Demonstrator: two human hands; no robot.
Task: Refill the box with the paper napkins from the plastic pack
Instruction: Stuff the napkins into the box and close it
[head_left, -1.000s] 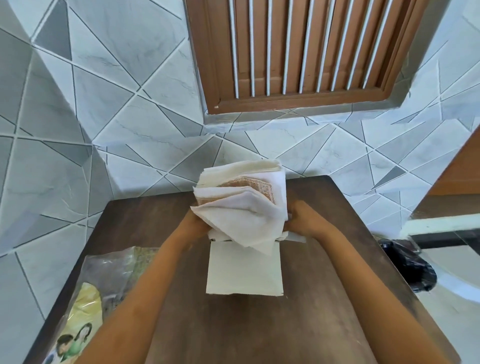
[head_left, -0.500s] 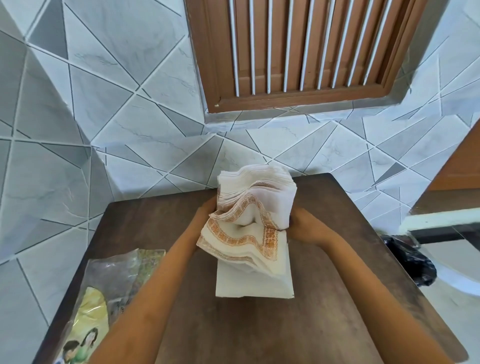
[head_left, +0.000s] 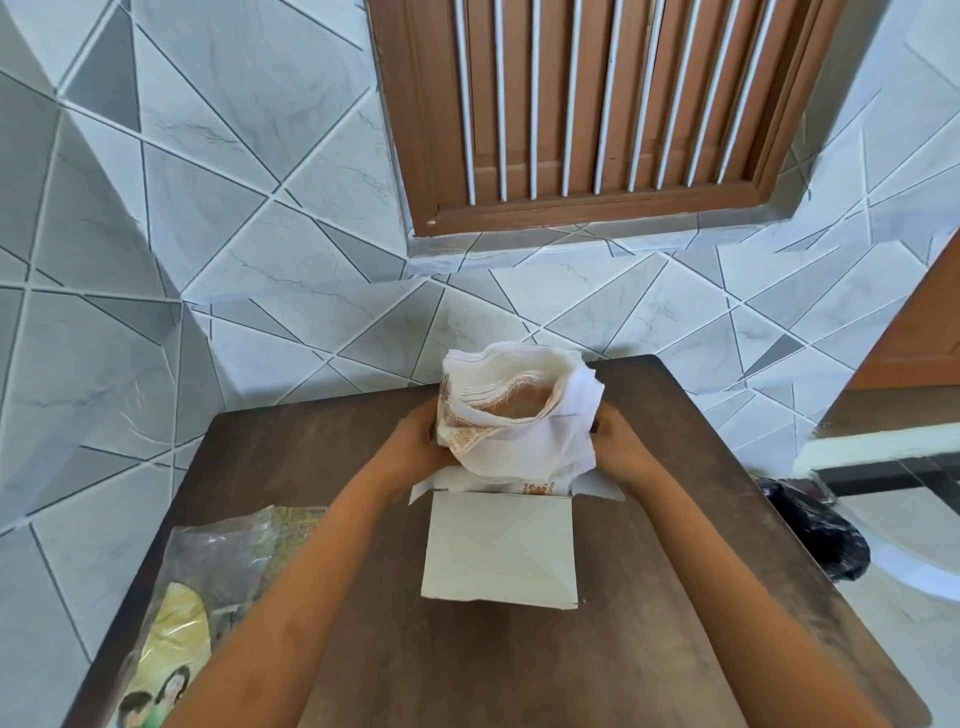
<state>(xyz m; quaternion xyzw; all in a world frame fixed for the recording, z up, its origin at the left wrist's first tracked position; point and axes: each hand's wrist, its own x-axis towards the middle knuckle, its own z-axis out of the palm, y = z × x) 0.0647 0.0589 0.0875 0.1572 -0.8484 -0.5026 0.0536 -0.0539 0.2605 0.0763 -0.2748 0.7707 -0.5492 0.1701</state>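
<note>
A thick stack of white paper napkins (head_left: 511, 415) with orange patterned borders stands bent and bulging out of the top of a plain white cardboard box (head_left: 501, 551) on the brown table. My left hand (head_left: 418, 436) presses the stack's left side and my right hand (head_left: 615, 441) presses its right side. The box's top flaps stick out at both sides. A sliver of patterned napkin shows just inside the box's near rim. The plastic pack (head_left: 208, 597), clear with a yellow printed label, lies flat at the table's front left.
The brown table (head_left: 649, 649) stands against a grey tiled wall, under a brown louvred window (head_left: 597, 104). A black plastic bag (head_left: 815, 530) lies on the floor past the table's right edge.
The napkin stack has curled over and sunk lower towards the box opening. Both hands have shifted down its sides, and the box flaps now show.
</note>
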